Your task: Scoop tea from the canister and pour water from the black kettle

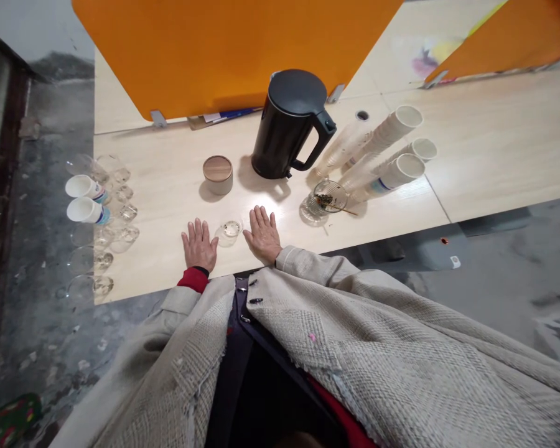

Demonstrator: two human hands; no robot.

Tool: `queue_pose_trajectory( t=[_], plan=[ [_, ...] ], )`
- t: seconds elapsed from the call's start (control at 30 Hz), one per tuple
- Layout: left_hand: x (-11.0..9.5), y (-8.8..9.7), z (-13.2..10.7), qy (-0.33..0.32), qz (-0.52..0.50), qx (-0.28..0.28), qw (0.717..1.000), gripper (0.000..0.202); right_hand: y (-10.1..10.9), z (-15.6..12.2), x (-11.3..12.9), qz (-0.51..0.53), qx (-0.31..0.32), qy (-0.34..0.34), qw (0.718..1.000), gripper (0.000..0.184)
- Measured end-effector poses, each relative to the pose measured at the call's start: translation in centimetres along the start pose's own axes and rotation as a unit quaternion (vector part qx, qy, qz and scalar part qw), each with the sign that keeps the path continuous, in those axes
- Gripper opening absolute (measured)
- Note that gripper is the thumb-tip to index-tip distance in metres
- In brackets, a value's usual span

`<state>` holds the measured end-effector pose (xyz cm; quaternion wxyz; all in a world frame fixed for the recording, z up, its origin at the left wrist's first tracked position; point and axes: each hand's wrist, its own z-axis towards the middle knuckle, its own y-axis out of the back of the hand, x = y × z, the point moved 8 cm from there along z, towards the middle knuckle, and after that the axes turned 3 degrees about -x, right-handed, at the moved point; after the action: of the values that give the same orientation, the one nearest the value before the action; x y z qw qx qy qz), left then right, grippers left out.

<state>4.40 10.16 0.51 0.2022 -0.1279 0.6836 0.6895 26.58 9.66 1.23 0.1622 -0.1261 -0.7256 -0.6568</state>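
Note:
My left hand (pixel 198 244) and my right hand (pixel 262 234) lie flat, palms down, on the pale wooden table (pixel 168 186) near its front edge. Both have fingers spread and hold nothing. Between them stands a small clear glass cup (pixel 229 231), touched by neither hand. Behind it sit a round tin with a brown lid (pixel 218 175) and a black electric kettle (pixel 290 124) with its lid down. To the right of my right hand is a clear glass with tea leaves (pixel 327 200) and a thin stick across its rim.
Stacks of paper cups (pixel 386 152) lie on their sides right of the kettle. Along the table's left edge stand several clear glasses (pixel 103 233) and two paper cups (pixel 86 198). An orange divider panel (pixel 224 50) closes the back. Grey floor lies left and right.

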Motion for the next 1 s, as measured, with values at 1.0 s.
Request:
queue_pose_trajectory(
  t=[1.0],
  plan=[
    [-1.6,0.2,0.0,-0.017,0.103,0.057,0.993,0.065,-0.7,0.2,-0.5,-0.005,-0.008,0.008,1.000,0.076]
  ],
)
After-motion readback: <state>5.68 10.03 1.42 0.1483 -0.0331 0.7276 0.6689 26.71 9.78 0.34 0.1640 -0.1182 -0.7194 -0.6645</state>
